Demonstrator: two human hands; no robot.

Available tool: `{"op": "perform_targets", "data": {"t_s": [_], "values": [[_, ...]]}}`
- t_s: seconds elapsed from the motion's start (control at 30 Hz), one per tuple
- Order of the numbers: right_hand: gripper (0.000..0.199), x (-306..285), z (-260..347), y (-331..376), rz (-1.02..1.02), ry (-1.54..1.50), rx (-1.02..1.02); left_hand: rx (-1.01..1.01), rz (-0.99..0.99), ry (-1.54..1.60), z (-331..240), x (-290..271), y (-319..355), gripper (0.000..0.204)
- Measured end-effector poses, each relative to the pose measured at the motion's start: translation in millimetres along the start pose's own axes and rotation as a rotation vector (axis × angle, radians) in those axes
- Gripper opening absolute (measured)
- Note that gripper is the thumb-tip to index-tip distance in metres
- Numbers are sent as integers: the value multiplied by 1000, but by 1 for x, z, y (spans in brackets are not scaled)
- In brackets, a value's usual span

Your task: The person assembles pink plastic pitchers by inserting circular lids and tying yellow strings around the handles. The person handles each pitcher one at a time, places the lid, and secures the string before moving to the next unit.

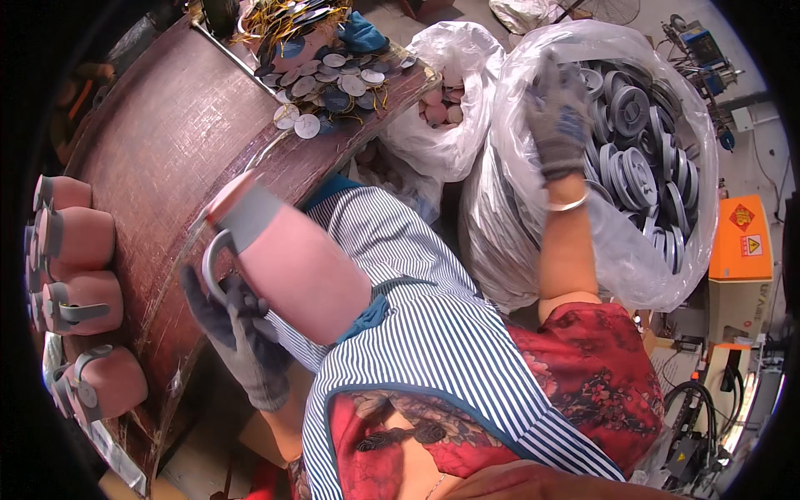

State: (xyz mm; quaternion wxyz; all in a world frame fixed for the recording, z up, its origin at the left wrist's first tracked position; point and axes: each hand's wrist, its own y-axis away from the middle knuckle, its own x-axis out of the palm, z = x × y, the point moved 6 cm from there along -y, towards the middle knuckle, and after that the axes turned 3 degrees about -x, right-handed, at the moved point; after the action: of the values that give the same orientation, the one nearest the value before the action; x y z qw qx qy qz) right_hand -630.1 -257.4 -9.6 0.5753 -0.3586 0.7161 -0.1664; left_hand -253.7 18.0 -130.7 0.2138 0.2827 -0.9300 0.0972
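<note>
My left hand (246, 333), in a grey and dark glove, is closed round the grey handle of a pink jug (304, 275). The jug has a grey collar and tilts against my striped apron, its upper end slightly blurred. A scrap of blue cloth (367, 318) lies by its base. My right hand (557, 117), gloved too, reaches to the rim of a large clear plastic bag (508, 208). Its fingers look stretched out, though their tips are blurred, and no object shows in them. Inside that bag are many round grey lids (629, 108), several of them stacked.
Several pink jugs with grey handles (87, 233) stand along the left edge of the brown table (167, 108). Round tags (333, 79) with gold strings lie at its far end. A smaller bag (454, 58) holds pink discs. An orange box (740, 237) stands right.
</note>
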Motion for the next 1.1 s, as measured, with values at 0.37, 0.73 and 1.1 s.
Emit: {"op": "perform_targets", "data": {"t_s": [0.37, 0.73, 1.1], "values": [[59, -30, 23, 20, 55, -848, -50, 387, 27, -1807, -14, -21, 13, 54], [49, 110, 238, 172, 423, -952, -769, 488, 271, -1444, -12, -41, -79, 67], [65, 64, 231, 143, 532, -1836, -289, 233, -355, -1684, -49, -132, -28, 32]]}}
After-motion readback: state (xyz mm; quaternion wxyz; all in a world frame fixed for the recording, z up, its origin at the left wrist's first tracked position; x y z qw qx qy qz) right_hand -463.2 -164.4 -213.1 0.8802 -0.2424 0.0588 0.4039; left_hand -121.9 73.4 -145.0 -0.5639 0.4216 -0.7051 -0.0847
